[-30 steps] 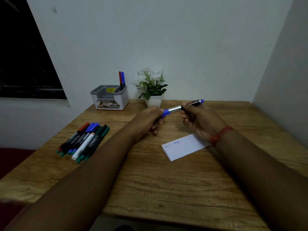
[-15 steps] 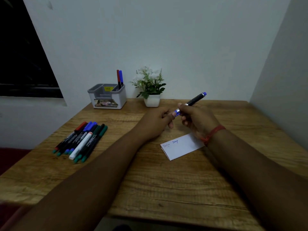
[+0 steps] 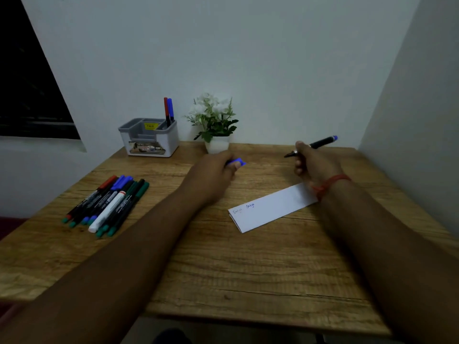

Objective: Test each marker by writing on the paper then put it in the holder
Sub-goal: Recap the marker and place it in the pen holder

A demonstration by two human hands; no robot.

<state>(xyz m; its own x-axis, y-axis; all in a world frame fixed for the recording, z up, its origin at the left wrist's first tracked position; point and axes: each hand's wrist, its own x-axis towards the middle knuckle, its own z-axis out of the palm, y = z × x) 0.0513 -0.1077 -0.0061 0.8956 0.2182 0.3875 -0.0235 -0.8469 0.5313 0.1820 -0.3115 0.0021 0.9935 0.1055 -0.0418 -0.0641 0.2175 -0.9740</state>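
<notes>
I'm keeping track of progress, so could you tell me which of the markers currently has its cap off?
The marker gripped in the right hand: its bare tip shows, and the left hand holds its blue cap. The others remain capped.

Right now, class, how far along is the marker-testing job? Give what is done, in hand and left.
Done: two markers stand in the holder, and the paper carries two written words. In hand: the right hand holds an uncapped marker; the left hand holds its blue cap. Left: writing with this marker, then the markers on the table.
</notes>
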